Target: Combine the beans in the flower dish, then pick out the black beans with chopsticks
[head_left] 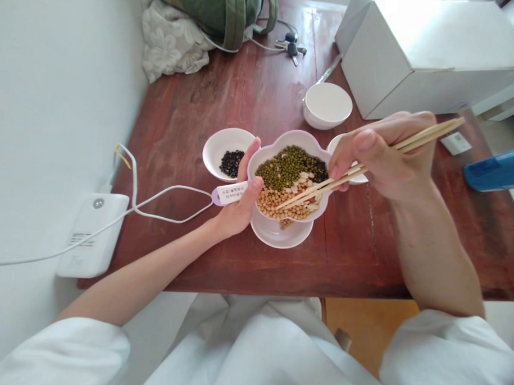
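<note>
My left hand (241, 206) grips a flower-shaped bowl (303, 139) at its left rim, beside a labelled lilac tab. Inside it lie green mung beans (289, 164), yellow soybeans (269, 202), pale seeds and some dark beans. With my right hand (380, 154) I hold a pair of wooden chopsticks (427, 135), their tips on the soybeans. Beneath the flower-shaped bowl, a white dish (281, 235) shows a few soybeans. A white bowl (214, 145) with black beans (231, 162) stands to the left. My right hand partly hides another white bowl (337, 143).
A white bowl (328, 102) stands farther back, near a large white box (379, 62). Keys (292, 47) and a green bag (208, 11) lie at the back. A white power bank (95, 232) with a cable is on the left, a blue object (496, 169) on the right.
</note>
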Demonstrator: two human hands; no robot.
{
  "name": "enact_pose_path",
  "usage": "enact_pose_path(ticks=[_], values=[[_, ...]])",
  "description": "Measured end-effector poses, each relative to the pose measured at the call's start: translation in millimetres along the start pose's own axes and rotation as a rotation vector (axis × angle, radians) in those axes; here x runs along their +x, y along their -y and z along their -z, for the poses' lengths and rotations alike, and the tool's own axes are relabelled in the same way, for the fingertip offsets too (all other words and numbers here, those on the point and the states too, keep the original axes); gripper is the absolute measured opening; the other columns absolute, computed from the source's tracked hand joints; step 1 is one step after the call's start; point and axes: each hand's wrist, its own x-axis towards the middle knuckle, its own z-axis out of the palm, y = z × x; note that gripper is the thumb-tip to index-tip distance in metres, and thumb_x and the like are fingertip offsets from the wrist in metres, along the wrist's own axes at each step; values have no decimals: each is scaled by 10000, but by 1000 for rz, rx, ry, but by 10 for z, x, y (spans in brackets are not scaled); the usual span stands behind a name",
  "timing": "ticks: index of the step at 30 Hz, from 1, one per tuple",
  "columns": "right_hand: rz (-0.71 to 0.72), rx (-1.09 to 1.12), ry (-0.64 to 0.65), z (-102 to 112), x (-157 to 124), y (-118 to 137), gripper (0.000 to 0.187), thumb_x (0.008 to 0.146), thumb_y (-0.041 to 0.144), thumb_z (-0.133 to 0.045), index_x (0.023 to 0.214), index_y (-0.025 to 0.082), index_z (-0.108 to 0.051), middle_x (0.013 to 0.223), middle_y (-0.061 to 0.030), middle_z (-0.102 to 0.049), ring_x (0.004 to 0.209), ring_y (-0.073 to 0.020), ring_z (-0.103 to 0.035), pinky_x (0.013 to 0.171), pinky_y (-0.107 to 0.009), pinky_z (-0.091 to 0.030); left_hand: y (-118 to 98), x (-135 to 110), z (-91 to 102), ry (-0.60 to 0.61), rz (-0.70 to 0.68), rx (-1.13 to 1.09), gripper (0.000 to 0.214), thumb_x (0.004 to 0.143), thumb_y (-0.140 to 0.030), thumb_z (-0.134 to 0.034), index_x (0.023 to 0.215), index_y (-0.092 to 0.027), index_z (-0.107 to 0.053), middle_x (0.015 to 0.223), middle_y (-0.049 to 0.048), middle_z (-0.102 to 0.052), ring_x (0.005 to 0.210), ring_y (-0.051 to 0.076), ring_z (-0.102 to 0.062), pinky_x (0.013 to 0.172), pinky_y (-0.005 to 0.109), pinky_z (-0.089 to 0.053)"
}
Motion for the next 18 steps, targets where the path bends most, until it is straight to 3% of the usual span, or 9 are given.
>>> enact_pose_path(ticks=[4, 10, 18], values=[[33, -105, -99, 37, 8, 22, 491, 1006, 537, -744, 674, 182, -813, 591, -17, -720, 448, -142, -673, 368, -227, -473, -5, 0, 3, 27, -12, 2, 514, 1099, -593, -522, 1503, -300, -648, 1484, 42, -742, 1671, 241, -383, 1408, 455, -286], [-12, -24, 13, -6, -4, 11, 422, 1047, 431, -712, 718, 193, -828, 597, -25, -733, 455, -165, -686, 346, -240, -461, -24, -7, 7, 19, -15, 41, 520, 1097, -608, -517, 1504, -312, -644, 1469, 42, -746, 1663, 238, -388, 1406, 452, -282], [19, -129, -62, 44, 4, 71, 440, 1037, 455, -724, 696, 196, -824, 539, -18, -696, 398, -142, -624, 335, -243, -431, -4, -25, 27, 40, 22, -17, 573, 1102, -600, -516, 1591, -306, -558, 1501, 53, -725, 1611, 245, -469, 1383, 459, -332]])
